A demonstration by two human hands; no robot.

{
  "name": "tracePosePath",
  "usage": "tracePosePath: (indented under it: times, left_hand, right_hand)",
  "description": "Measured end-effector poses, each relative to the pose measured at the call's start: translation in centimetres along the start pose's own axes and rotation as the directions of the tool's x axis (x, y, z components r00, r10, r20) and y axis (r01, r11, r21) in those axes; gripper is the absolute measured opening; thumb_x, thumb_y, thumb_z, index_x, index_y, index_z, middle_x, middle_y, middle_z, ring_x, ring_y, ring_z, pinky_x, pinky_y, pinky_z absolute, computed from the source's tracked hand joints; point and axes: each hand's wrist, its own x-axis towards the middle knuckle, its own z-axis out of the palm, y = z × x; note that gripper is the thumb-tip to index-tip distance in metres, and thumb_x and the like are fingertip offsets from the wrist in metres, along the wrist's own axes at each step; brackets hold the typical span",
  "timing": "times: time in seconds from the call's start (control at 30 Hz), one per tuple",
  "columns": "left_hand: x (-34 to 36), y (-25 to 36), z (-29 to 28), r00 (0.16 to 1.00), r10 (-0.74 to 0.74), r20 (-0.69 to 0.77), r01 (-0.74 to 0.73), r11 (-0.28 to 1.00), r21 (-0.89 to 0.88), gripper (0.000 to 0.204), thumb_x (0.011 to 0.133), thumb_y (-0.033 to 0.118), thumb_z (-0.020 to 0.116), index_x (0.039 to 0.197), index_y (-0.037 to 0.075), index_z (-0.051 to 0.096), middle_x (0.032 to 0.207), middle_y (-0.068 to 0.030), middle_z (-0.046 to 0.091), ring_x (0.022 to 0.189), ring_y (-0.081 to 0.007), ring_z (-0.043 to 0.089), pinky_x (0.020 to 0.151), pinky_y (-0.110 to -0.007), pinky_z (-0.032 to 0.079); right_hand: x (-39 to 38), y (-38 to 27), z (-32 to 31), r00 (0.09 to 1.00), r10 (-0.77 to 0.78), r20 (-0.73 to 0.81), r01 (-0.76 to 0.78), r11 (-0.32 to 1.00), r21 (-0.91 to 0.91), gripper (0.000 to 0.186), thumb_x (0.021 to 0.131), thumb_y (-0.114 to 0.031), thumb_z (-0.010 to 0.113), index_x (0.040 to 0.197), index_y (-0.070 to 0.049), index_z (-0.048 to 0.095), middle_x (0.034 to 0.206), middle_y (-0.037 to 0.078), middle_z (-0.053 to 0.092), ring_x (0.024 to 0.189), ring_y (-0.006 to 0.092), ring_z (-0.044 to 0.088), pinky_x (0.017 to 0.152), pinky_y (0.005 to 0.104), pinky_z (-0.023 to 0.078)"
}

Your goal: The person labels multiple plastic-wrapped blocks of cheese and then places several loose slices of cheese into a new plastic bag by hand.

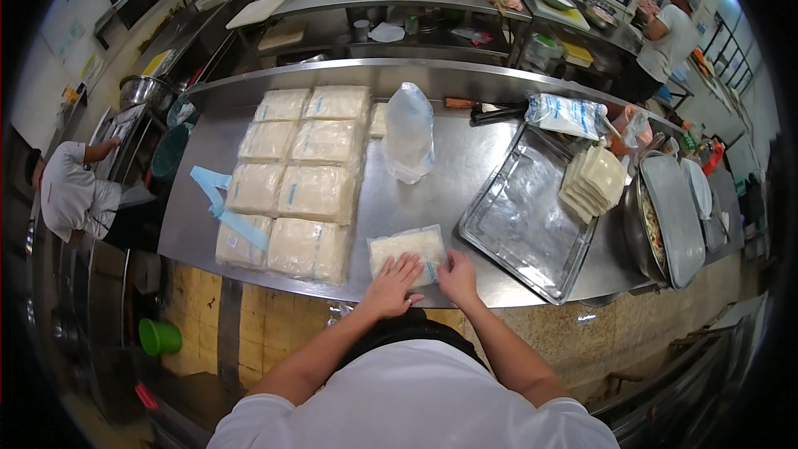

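Observation:
A flat clear plastic pack of cream-coloured square wrapper sheets (412,243) lies near the table's front edge. My left hand (394,284) rests flat on its lower left part, fingers stretched out. At the pack's right edge, my right hand (457,278) is closed with curled fingers on the plastic; its fingertips are partly hidden. To the left stand several similar packs (316,191) in two columns, with a light blue strip (218,199) lying over the left side. A clear plastic bag (409,133) sits beyond the pack in front of me.
A metal tray (519,229) lies to the right, with a fanned stack of square sheets (594,181) at its far right. Beside it are a metal bowl of food (640,229) and a lid (672,220). Two other people (71,187) work left and far right (670,33).

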Motion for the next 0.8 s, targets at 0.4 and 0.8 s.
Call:
tracePosePath:
  times: [0.4, 0.8]
  left_hand:
    - [5.0, 4.6, 0.2, 0.976, -0.202, -0.080, 0.079, 0.671, -0.737, 0.066, 0.084, 0.016, 0.069, 0.143, -0.001, 0.045, 0.136, -0.0206, 0.057, 0.124, -0.0436, 0.055, 0.103, -0.050, 0.045]
    - [3.5, 5.8, -6.4, 0.928, 0.060, 0.367, 0.262, -0.806, -0.531, 0.064, 0.098, 0.043, 0.056, 0.147, 0.003, 0.040, 0.146, -0.0171, 0.049, 0.133, -0.0346, 0.050, 0.113, -0.052, 0.038]
  right_hand:
    - [-2.3, -4.5, -9.5, 0.921, 0.188, 0.341, -0.390, 0.434, 0.812, 0.023, 0.092, -0.015, 0.066, 0.106, 0.002, 0.058, 0.079, 0.015, 0.068, 0.047, 0.0203, 0.059, 0.044, 0.0330, 0.050]
    - [-1.8, -0.9, -13.8, 0.915, 0.390, 0.101, -0.272, 0.413, 0.869, 0.033, 0.099, -0.021, 0.059, 0.123, 0.001, 0.058, 0.112, 0.013, 0.066, 0.093, 0.0215, 0.064, 0.080, 0.0345, 0.056]
